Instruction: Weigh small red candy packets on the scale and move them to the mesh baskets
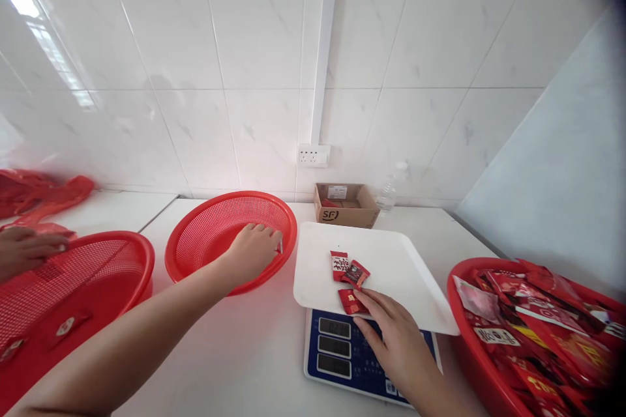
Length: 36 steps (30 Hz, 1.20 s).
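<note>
My left hand [254,251] is over the middle red mesh basket [195,234], its fingers curled down. A whitish-red sliver, seemingly the edge of a small packet [280,246], shows at its fingertips. On the white tray [313,241] of the digital scale [372,358], my right hand [394,332] pinches a small red packet [348,300] between thumb and fingers. Just beyond that lie a red-and-white packet [338,264] and a dark red packet [357,273], touching each other. The scale's keypad is partly hidden by my right hand.
A red basket [472,352] heaped with snack packets stands at right. Another person's hand [29,249] is over the left red basket [139,254], which holds a few packets. Red plastic bags [44,192], a cardboard box [349,214] and a clear bottle [391,189] are along the wall.
</note>
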Each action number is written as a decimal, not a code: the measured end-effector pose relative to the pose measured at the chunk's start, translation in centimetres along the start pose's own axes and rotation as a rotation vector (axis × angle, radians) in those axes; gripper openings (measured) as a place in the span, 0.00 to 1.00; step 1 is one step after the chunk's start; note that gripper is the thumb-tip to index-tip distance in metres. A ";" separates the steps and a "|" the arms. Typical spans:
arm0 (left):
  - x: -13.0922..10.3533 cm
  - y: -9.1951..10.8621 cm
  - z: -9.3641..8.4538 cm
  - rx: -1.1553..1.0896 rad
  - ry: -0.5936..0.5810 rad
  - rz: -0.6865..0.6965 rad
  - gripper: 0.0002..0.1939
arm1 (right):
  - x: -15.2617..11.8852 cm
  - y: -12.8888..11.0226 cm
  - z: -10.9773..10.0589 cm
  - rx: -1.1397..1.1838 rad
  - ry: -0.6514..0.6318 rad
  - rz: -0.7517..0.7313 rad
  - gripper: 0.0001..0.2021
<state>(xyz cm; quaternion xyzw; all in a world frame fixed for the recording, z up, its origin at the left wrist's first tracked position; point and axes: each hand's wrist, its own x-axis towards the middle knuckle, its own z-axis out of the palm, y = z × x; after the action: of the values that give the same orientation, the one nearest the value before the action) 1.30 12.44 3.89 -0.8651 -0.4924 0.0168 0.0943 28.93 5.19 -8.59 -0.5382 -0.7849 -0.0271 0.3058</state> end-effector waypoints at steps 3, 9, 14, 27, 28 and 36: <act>0.5 0.9 0.2 -0.038 -0.022 0.043 0.09 | 0.1 -0.1 -0.1 0.000 -0.004 -0.007 0.18; 3.7 6.5 2.0 -0.175 -0.036 0.391 0.24 | 0.2 -0.3 -0.4 0.024 -0.014 -0.004 0.17; 6.4 8.7 3.2 -0.179 -0.123 0.608 0.30 | 0.3 -0.5 -0.6 0.021 -0.047 0.013 0.17; 6.4 6.2 3.4 -0.238 -0.135 0.377 0.13 | 0.1 -0.4 -0.4 0.005 -0.032 0.022 0.17; 6.2 6.0 3.2 -0.257 -0.125 0.350 0.13 | 0.1 -0.4 -0.4 0.006 -0.036 0.023 0.17; 2.6 1.9 0.5 -0.428 0.007 0.023 0.12 | 0.2 -0.4 -0.5 0.044 -0.022 0.022 0.16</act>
<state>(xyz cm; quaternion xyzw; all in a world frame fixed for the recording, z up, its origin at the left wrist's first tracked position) 4.25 13.79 3.25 -0.8709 -0.4746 -0.0899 -0.0900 28.80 5.01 -7.95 -0.5403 -0.7827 -0.0006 0.3090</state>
